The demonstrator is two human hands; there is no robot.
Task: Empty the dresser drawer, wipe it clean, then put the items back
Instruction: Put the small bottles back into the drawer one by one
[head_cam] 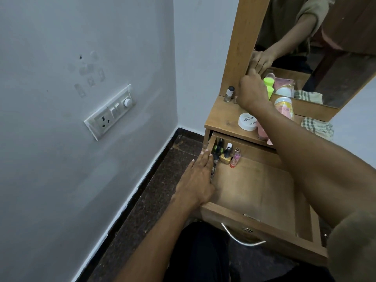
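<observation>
Two hands worked apart. Left hand [198, 175] lay flat, fingers straight, on the open wooden drawer's [258, 222] left wall. Right hand [253, 92] gripped a neon-green-capped bottle [269, 89] on the wooden worktop [221, 117].

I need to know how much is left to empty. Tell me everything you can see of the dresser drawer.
The dresser drawer is light brown wood-look board, pulled out wide beneath the dresser top. Its front panel carries a curved metal handle and a small lock fitting. Most of its floor lies bare; a few small cosmetic bottles cluster in the far left corner. The left hand rests with straight fingers along its left wall.
</observation>
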